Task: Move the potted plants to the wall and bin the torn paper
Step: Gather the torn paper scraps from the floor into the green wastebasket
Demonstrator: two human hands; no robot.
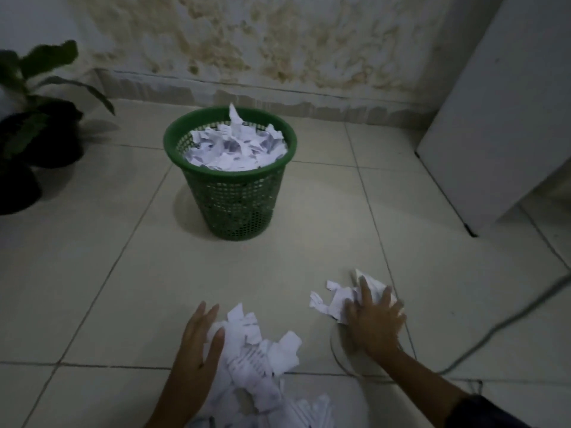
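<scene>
A green mesh bin [238, 208] stands on the tiled floor near the wall, filled to its rim with torn white paper [236, 148]. A pile of torn paper [262, 362] lies on the floor in front of me. My left hand [197, 344] rests flat against the pile's left side, fingers apart. A smaller clump of torn paper [330, 299] lies to the right, with my right hand [374, 319] pressed down on it, fingers spread. Dark potted plants [37, 128] stand at the far left by the wall.
A stained wall [278, 41] runs along the back. A white cabinet or appliance [500, 112] stands at the right. A grey cable [482, 338] curves over the floor at the right, near my right arm.
</scene>
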